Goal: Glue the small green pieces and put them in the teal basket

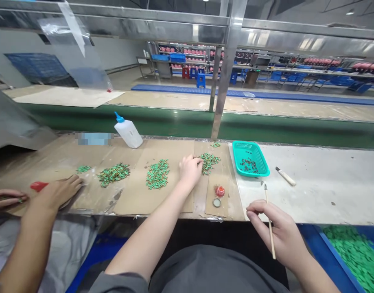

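My left hand [191, 169] is closed, fingertips pinched together at the left edge of a pile of small green-and-brown pieces [209, 162]. Whatever may be between those fingertips is too small to make out. A thin paintbrush [270, 234] with a pale wooden handle rests in my right hand [278, 230], its dark bristles pointing up and away from me. Between the hands, a small open jar of red paint [220, 191] stands on a cardboard piece [210, 206], with its round lid [216, 202] lying in front.
A teal basket [267, 167] holds small dark pieces; a second brush [286, 176] lies right of it. More green piles [158, 174] and a white squeeze bottle [129, 133] are leftward. A co-worker's hands [60, 191] work at far left. A metal post [225, 69] rises behind.
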Demonstrator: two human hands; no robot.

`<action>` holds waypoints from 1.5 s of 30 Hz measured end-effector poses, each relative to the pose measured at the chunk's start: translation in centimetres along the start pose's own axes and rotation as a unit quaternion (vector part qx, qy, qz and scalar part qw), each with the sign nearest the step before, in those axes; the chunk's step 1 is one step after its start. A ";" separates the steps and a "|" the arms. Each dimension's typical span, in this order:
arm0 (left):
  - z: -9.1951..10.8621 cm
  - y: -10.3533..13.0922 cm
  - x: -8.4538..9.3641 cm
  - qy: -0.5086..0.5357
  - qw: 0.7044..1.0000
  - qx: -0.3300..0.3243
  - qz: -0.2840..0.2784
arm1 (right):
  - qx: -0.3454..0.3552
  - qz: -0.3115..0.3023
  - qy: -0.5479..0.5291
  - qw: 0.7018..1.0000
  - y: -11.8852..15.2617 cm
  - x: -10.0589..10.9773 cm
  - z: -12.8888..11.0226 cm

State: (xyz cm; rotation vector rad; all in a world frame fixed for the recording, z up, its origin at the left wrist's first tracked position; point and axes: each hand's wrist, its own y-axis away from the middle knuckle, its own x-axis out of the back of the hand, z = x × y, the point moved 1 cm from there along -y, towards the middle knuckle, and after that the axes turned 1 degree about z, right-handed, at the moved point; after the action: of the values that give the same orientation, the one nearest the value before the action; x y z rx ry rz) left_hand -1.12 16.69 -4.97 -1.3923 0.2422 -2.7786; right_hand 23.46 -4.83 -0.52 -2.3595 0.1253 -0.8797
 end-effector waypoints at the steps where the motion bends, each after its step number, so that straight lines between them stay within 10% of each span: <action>1: -0.6 -0.2 0.5 -0.018 1.000 0.004 -0.001 | -0.008 0.002 -0.004 1.000 0.2 0.0 0.4; 8: -7.4 -3.8 8.8 -0.120 0.986 0.112 -0.017 | -0.175 0.057 -0.080 0.980 2.1 0.5 3.8; 12: -9.0 -5.5 10.7 -0.144 0.975 0.158 -0.057 | -0.186 0.057 -0.061 0.979 1.2 1.4 4.8; 25: -7.3 -1.3 10.8 0.123 0.982 0.127 -0.062 | -0.255 0.038 -0.257 0.931 -3.1 -1.2 7.2; 34: -3.8 7.7 5.0 0.375 0.897 0.218 -0.088 | -0.339 0.010 -0.346 0.875 -2.8 -6.3 10.1; 45: -0.2 10.9 3.4 0.472 0.826 0.271 -0.146 | -0.389 -0.002 -0.370 0.844 -2.2 -7.4 9.9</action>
State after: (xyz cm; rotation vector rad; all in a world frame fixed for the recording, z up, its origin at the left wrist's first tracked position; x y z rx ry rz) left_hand -3.82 5.60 -4.01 0.1396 -0.7606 -3.1184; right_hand 23.58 4.16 -9.29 -3.2735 0.1793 0.2223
